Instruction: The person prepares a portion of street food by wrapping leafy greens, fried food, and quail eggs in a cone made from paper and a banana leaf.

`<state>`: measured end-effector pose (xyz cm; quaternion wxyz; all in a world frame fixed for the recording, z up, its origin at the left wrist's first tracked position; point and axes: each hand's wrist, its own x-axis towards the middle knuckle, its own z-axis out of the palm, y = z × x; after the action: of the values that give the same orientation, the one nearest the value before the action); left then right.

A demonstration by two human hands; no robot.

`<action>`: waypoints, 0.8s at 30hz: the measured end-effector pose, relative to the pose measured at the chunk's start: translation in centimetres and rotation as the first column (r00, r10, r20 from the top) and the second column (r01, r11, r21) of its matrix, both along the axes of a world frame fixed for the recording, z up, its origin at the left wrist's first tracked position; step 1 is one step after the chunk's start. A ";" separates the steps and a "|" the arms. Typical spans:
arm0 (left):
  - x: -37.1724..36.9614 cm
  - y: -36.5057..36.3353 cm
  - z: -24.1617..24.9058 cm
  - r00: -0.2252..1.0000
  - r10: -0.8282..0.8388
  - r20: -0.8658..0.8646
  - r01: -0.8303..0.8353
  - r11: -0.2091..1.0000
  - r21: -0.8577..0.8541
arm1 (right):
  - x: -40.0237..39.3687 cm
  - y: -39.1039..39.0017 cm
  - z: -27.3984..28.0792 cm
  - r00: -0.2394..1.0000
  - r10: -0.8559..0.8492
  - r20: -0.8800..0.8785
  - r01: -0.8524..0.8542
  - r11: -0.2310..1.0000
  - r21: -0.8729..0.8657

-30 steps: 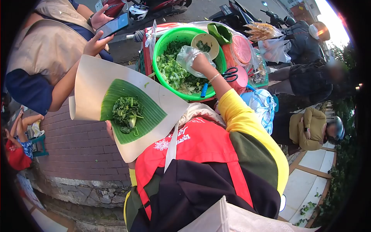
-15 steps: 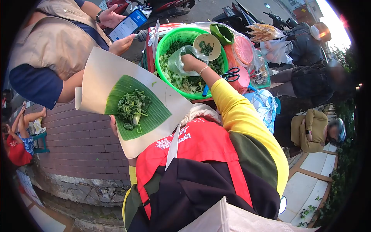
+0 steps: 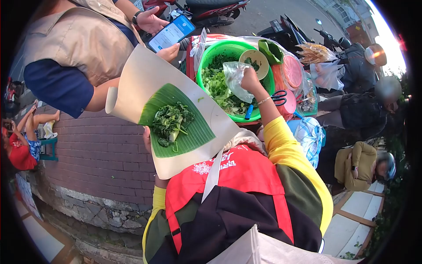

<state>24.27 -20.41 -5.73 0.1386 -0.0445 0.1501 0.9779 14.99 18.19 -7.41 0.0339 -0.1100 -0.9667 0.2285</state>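
My left hand (image 3: 147, 138) supports a large sheet of brown wrapping paper (image 3: 132, 83) from beneath; only part of the hand shows at its edge. On the paper lies a piece of banana leaf (image 3: 198, 132), bearing a heap of cooked greens (image 3: 172, 119). Over a green plastic basket (image 3: 203, 59), my right hand (image 3: 250, 80) is closed on a clear plastic bag (image 3: 236, 78), its fingertips partly hidden. Chopped greens (image 3: 217, 90) fill the basket, where a cream bowl (image 3: 263, 66) holds some dark leaves. Black-handled scissors (image 3: 278, 97) and a blue-handled tool (image 3: 249, 111) rest near the rim.
At the left, a person in a beige vest (image 3: 83, 44) holds a phone (image 3: 172, 33) close to the paper. Pink-lidded tubs (image 3: 292, 72) and a folded leaf (image 3: 271, 52) crowd the basket's far side. Parked motorbikes (image 3: 215, 11) and other people stand beyond.
My right hand has lifted a little out of the greens, and the bag now hangs to its left. The whole view has shifted, with the basket and paper appearing further right.
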 end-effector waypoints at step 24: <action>-2.2 4.1 -0.5 0.991 -0.136 0.008 0.136 0.991 -0.001 | 3.7 -10.8 13.8 0.899 0.431 -0.077 -0.438 0.883 -0.172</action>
<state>22.05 -16.32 -6.18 0.2055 -0.0382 0.1528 0.9659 18.71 7.35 6.39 -0.0108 0.1107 -0.9405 0.3212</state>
